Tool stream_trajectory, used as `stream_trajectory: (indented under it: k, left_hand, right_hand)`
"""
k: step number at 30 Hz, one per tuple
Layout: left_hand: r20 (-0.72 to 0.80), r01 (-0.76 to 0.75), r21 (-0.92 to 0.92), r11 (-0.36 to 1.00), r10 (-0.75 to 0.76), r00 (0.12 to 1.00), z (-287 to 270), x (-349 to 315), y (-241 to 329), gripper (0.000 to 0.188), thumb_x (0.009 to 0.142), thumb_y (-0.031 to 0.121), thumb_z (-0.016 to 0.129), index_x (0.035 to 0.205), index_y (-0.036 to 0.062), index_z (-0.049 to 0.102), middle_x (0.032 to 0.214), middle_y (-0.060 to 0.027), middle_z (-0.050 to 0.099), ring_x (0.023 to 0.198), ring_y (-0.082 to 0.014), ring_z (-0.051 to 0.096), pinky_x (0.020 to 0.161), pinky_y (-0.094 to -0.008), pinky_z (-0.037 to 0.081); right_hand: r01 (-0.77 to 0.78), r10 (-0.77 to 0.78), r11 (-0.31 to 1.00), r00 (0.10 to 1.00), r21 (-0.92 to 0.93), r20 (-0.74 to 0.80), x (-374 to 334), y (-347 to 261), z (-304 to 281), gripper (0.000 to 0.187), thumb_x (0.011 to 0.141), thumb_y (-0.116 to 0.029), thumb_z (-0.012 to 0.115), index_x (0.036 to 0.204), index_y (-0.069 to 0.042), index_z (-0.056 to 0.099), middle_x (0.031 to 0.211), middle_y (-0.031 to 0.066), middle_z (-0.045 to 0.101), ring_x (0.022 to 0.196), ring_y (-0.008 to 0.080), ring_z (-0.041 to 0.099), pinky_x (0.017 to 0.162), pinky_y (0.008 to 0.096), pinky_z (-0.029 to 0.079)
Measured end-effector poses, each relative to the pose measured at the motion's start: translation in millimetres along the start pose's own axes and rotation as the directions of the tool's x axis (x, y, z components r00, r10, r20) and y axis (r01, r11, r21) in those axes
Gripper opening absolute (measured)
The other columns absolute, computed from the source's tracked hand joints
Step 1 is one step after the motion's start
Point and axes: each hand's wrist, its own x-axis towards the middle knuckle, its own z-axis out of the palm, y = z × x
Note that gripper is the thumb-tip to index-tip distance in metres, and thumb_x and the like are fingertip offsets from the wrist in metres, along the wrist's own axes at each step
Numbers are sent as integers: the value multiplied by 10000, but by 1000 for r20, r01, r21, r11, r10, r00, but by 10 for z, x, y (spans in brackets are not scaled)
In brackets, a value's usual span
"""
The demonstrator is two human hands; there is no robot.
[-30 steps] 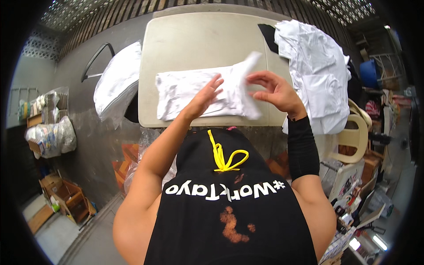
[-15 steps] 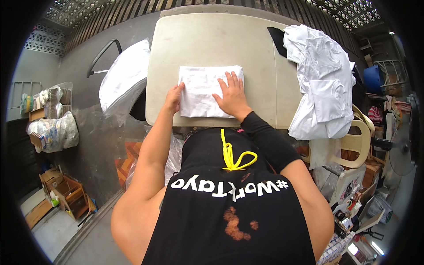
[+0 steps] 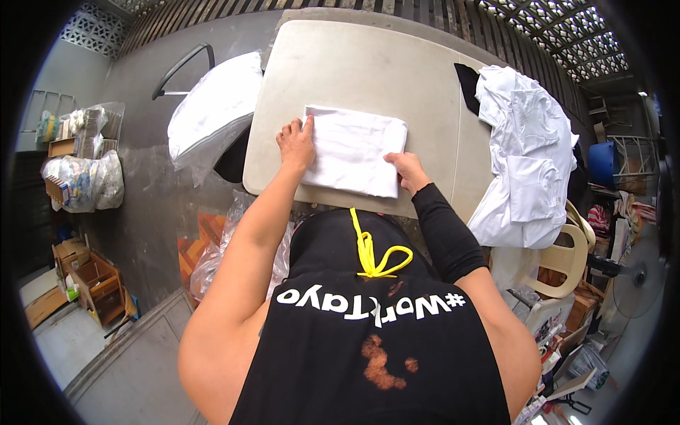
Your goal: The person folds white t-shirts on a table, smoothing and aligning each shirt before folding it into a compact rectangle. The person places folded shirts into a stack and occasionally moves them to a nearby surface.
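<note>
A folded white cloth (image 3: 358, 152), a flat rectangle, lies on the cream table (image 3: 354, 64) near its front edge, slightly turned. What kind of garment it is, I cannot make out. At its left edge is my left hand (image 3: 296, 149), palm down with fingers apart; the thumb touches the cloth's border and the other fingers rest beside it on the tabletop. My right hand (image 3: 409, 172) pinches the right edge, thumb on top and the other fingers partly hidden under the cloth.
White shirts (image 3: 528, 156) are heaped at the table's right end, over black fabric (image 3: 467, 86). Left of the table sits a white fabric stack (image 3: 216, 106) on plastic. A beige chair (image 3: 563, 262) and a fan (image 3: 630, 280) stand to the right.
My right hand has gone from lying flat on top of the cloth to gripping its right edge. My left hand has moved up along the left edge and spread its fingers. The cloth has turned slightly.
</note>
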Motion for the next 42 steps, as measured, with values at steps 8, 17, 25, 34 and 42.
stream_trajectory:
  k: [8,17,25,34,42]
  left_hand:
    - [357,143,-540,830,72,931,22,-176,255,326,843,123,635,1164,77,668,1164,-115,641,994,-307,639,893,-450,488]
    - [797,921,-354,-164,464,388,56,145,1135,500,1027,421,460,1260,-13,545,1193,-158,642,1068,-296,646,926,-447,527]
    - [839,846,-522,107,246,486,150,-74,1167,493,991,362,567,1297,-24,539,1220,-133,638,1083,-243,633,933,-434,506]
    - [675,658,-656,370,-102,731,162,-337,1394,474,911,297,707,1236,7,520,1038,-102,655,823,-139,601,687,-282,488]
    - [604,625,-601,498,-228,763,151,-481,1502,372,939,312,673,1079,-24,595,897,-78,663,682,-124,577,592,-276,481]
  right_hand:
    - [576,-661,204,677,-792,323,-1093,-1663,-242,322,723,-101,624,1038,-40,642,910,175,697,788,326,688,696,424,532]
    - [551,-683,-356,399,-755,612,-1338,-851,-503,235,777,-171,650,947,-22,588,1005,180,635,865,379,658,709,465,543]
    - [573,-688,440,710,-691,151,-532,-137,-973,354,787,-227,673,1085,-39,643,762,160,692,744,367,680,680,475,538]
    - [539,-632,306,731,-785,257,341,-555,-1204,420,843,-246,616,1252,-153,645,1017,208,691,954,389,663,836,476,534]
    - [433,-670,544,740,-719,-62,-271,-90,-1387,305,822,-277,650,993,-24,635,911,204,673,876,402,659,739,493,520]
